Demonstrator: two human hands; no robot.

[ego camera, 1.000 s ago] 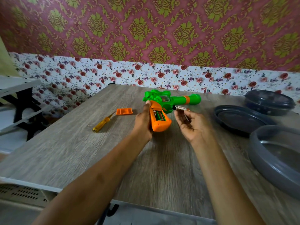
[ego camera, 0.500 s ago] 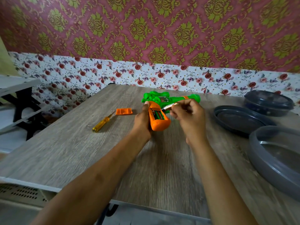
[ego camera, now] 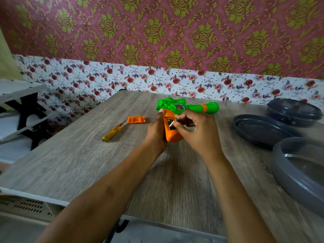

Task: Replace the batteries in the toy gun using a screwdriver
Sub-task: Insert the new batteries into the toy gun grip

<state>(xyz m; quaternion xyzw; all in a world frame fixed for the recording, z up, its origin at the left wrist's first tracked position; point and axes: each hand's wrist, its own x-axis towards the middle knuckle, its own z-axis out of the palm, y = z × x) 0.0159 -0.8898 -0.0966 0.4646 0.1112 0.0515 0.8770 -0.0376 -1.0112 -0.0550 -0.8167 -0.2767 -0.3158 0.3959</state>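
Note:
A green toy gun with an orange handle lies on the wooden table, its barrel pointing right. My left hand grips the orange handle from the left, the battery bay facing up. My right hand pinches a battery and holds its end in the open bay. The orange battery cover lies to the left of the gun. A yellow-handled screwdriver lies beside the cover, its tip toward it.
Three dark grey plastic pieces sit at the right: a lidded container at the back, a lid in front of it, and a large open bowl near the table's right edge. A white shelf stands off the table's left side.
My right hand turned palm-down and moved left with the battery, bringing it from beside the barrel down into the handle's open bay. My left hand stayed on the handle.

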